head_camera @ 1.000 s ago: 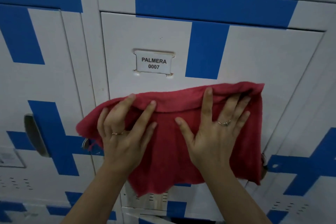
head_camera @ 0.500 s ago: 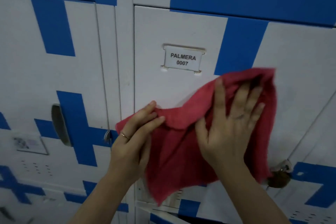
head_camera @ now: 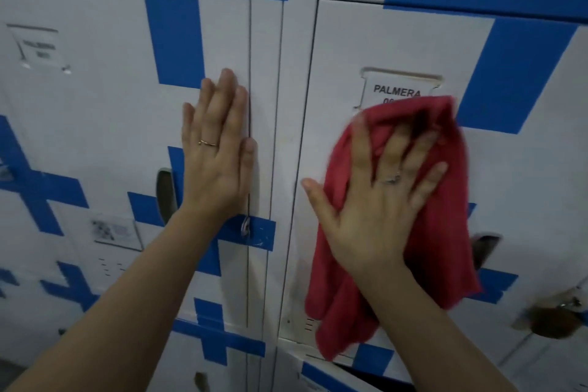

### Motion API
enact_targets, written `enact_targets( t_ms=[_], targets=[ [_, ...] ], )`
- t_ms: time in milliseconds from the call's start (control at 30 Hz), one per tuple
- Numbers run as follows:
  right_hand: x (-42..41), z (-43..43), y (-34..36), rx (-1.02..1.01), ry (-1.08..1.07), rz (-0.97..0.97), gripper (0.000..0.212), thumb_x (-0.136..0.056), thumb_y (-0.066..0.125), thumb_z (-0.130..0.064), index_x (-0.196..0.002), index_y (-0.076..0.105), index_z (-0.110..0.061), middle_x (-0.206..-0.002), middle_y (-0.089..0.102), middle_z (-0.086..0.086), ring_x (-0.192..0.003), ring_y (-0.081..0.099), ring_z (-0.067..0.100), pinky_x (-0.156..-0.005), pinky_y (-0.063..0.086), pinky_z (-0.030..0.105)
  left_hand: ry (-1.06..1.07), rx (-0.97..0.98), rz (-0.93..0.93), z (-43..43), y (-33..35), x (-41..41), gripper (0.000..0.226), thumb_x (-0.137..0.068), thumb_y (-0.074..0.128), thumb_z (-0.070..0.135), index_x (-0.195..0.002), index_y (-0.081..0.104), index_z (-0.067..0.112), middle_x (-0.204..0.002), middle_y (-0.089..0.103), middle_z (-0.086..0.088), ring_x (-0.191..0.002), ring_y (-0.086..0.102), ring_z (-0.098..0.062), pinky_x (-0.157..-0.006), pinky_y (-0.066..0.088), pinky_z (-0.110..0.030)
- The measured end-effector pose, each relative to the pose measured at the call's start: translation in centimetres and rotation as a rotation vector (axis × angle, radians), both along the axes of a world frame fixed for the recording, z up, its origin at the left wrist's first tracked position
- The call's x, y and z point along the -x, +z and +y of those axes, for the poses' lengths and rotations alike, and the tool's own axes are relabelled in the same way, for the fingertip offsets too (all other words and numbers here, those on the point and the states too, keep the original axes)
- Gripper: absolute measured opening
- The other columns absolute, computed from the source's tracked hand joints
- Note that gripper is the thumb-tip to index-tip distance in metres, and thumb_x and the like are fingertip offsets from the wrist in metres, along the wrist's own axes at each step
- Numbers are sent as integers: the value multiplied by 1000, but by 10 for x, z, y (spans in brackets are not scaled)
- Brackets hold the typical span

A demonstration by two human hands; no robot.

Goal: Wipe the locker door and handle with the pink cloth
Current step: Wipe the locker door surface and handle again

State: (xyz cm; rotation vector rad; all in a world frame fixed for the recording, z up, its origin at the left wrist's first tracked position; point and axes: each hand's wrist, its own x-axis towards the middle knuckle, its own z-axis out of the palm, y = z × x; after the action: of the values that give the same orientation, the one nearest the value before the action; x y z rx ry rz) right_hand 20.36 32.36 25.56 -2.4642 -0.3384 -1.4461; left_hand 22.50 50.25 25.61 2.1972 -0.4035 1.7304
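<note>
Room lies right of your pink cloth [head_camera: 445, 232], whose top edge overlaps the name label [head_camera: 399, 87] and whose right edge meets the recessed handle [head_camera: 485, 248] on the locker door [head_camera: 350, 41]. Your right hand [head_camera: 375, 216] presses it flat, fingers spread straight. Your left hand [head_camera: 216, 153] rests flat, fingers straight together, on the neighbouring door [head_camera: 111, 105] by the seam.
</note>
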Motion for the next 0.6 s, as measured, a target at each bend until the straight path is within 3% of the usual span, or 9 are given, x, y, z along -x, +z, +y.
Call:
enact_targets(
  t_ms=[100, 200, 333, 500, 600],
  targets=[
    [-4, 6, -30, 255, 56, -34, 61, -92, 22, -50, -144, -3, -31, -152, -14, 4, -138, -24, 21, -109, -23, 40, 7, -32, -18, 1, -2, -5, 49, -100, 20, 27, -142, 18, 2, -156, 0, 7, -142, -2, -12, -117, 0, -36],
    [-2, -6, -44, 271, 148, -27, 51, -96, 14, -43, -145, 0, -32, -151, -22, -8, -139, -20, 15, -110, -21, 36, -35, -38, -39, 4, -3, -7, 49, -101, 17, 30, -143, 15, 5, -151, -9, 19, -142, -1, -12, -117, 2, -35],
    [-3, 22, -19, 141, 108, -10, 51, -95, 11, -45, -143, 15, -27, -150, 5, 2, -136, -27, 13, -108, -24, 35, -82, -25, -61, 7, -2, -8, 44, -101, 21, 23, -142, 19, 5, -150, -6, 22, -142, 1, -9, -117, 5, -33],
    [0, 25, -73, 547, 269, 38, 51, -85, 35, -29, -135, 31, -22, -142, 25, -2, -139, -16, 14, -111, -17, 32, -157, -39, -73, 17, -3, -9, 40, -99, 29, 6, -138, 29, 2, -150, 2, 22, -142, 7, -10, -117, 11, -33],
    [3, 9, -68, 447, 286, 53, 40, -94, 26, -31, -133, 33, -24, -141, 26, -4, -141, -7, 12, -110, -14, 31, -162, -107, -59, 27, -2, -8, 38, -100, 29, 5, -138, 29, 4, -150, 3, 22, -142, 7, -8, -117, 13, -31]
  ],
)
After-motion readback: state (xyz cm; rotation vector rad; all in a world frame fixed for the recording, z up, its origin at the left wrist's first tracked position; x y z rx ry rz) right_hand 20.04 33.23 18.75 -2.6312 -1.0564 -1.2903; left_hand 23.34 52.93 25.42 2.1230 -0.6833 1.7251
